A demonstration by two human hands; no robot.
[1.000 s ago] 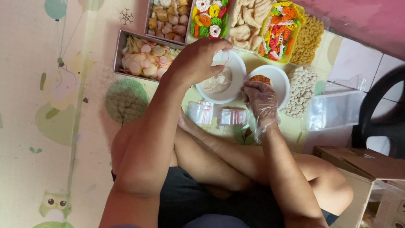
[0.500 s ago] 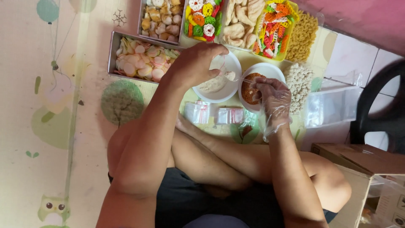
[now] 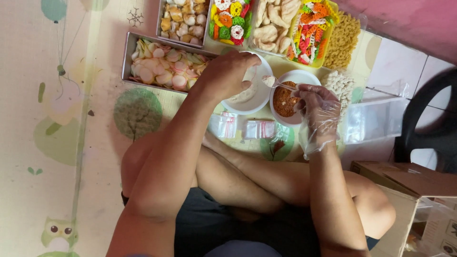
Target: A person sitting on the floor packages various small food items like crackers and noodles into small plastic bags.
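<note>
Viewpoint: looking down from the head at a person sitting cross-legged on a patterned floor mat (image 3: 71, 119), knees and dark shorts at the bottom of the view.

Near the legs: two stacks of small clear zip bags (image 3: 259, 129) lie flat on the mat, just beyond the crossed shins.

Right hand (image 3: 318, 105): covered by a loose clear plastic glove, fingers pinched shut around the handle of a small spoon (image 3: 280, 84). The spoon bowl carries a pale heap and is lifted above the gap between the two bowls, pointing toward the left hand.

Left hand (image 3: 228, 71): bare, fingers curled closed on a small clear bag (image 3: 251, 74), held over the white bowl of pale powder (image 3: 252, 93). How wide the bag mouth stands is too small to tell.

Beside it: a white bowl of red-orange seasoning (image 3: 285, 100), touching or nearly touching the first bowl.

What has changed: a second ago the gloved hand was down in the red seasoning bowl; half a second ago it was lifting; now the loaded spoon has risen and moved left to the bag. The left hand has stayed over the pale bowl.

Far row: metal tray of pastel round crackers (image 3: 164, 66), then tubs of coloured ring crackers (image 3: 231, 21), curled pale crackers and macaroni shapes.
</note>
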